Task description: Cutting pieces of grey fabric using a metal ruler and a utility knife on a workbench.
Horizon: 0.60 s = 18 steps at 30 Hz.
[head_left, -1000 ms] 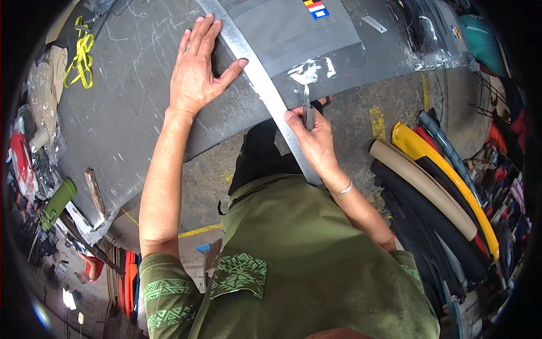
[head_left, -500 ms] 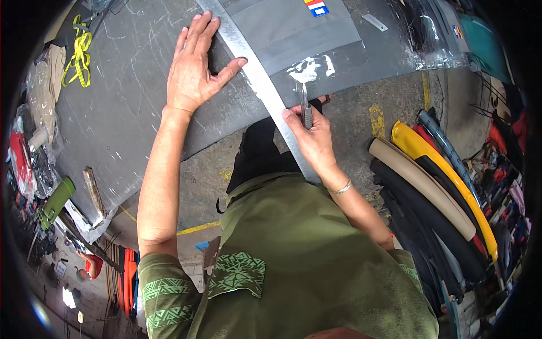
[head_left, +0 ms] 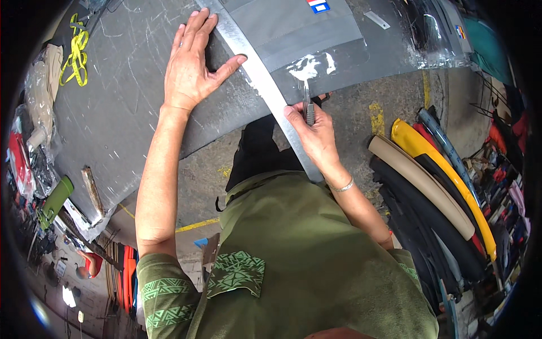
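Observation:
A long metal straightedge [head_left: 265,87] lies slantwise over the scratched dark grey table [head_left: 127,90], its near end sticking out past the edge toward my waist. My left hand [head_left: 189,70] rests flat beside it with the fingers stretched out, and the thumb tip presses on the metal. At the table's front edge, my right hand [head_left: 317,138] grips a utility knife [head_left: 310,114] with its blade end pointing away from me. That thumb touches the straightedge's right side. Grey fabric [head_left: 305,31] under clear plastic, with a small coloured label, lies right of the straightedge.
A yellow strap [head_left: 76,53] lies at the far left, near plastic-wrapped bundles [head_left: 42,93]. A small metal plate [head_left: 377,20] sits at the far right. Beige [head_left: 420,183] and yellow rolls [head_left: 451,186] stand at right beside dark ones. Another person [head_left: 89,264] is at lower left.
Almost nothing differs. My left hand appears slightly further left, and the knife in my right hand sits a touch lower and to the right.

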Available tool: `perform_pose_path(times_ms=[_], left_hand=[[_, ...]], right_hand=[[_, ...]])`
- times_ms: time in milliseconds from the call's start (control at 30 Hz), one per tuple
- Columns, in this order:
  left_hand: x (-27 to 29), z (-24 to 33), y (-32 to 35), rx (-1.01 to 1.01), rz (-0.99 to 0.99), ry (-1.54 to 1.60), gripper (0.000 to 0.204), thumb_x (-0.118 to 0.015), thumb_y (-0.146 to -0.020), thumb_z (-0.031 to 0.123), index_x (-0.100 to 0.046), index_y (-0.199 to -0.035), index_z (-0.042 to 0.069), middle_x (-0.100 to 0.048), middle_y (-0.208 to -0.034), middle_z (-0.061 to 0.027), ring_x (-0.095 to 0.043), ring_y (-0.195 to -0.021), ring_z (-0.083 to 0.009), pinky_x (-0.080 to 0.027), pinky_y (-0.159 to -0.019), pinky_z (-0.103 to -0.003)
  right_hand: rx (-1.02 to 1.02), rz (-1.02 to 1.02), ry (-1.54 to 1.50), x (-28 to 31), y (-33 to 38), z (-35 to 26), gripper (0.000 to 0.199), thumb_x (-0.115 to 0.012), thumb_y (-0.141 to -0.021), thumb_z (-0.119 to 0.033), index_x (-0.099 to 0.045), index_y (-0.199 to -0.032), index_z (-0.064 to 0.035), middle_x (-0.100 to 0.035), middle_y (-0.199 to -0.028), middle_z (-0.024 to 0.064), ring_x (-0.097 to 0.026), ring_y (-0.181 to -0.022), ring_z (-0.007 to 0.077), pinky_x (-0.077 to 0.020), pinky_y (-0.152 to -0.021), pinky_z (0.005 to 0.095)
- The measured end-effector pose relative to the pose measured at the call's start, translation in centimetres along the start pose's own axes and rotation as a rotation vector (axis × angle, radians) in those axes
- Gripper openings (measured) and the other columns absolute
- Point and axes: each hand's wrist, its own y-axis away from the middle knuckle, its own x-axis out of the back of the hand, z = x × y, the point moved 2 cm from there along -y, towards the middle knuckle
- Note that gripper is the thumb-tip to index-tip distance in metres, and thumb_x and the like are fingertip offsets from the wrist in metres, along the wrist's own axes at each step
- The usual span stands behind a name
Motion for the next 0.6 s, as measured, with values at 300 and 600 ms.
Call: perform_pose_path(times_ms=[300,600], left_hand=[[0.18,0.21,0.03,0.003,0.006,0.008,0.091,-0.079,-0.08,0.061,-0.053,-0.146,0.004,-0.05,-0.154,-0.0157,-0.042,-0.148,-0.0308,-0.027,-0.126,-0.05],[0.22,0.17,-0.06,0.014,0.016,0.036,0.092,-0.08,-0.079,0.062,-0.054,-0.145,0.003,-0.05,-0.154,-0.0152,-0.042,-0.147,-0.0311,-0.028,-0.125,-0.05]], right_hand=[[0.022,0.004,0.06,0.15,0.0,0.09,0.025,-0.077,-0.094,-0.023,-0.066,-0.087,-0.0021,-0.054,-0.068,-0.0047,-0.046,-0.066,0.0042,-0.0409,-0.06,0.0245],[0.006,0.012,0.0,-0.1,0.12,0.22,0.022,-0.078,-0.095,-0.023,-0.069,-0.089,-0.0041,-0.055,-0.071,-0.0084,-0.044,-0.067,0.0027,-0.0378,-0.06,0.0236]])
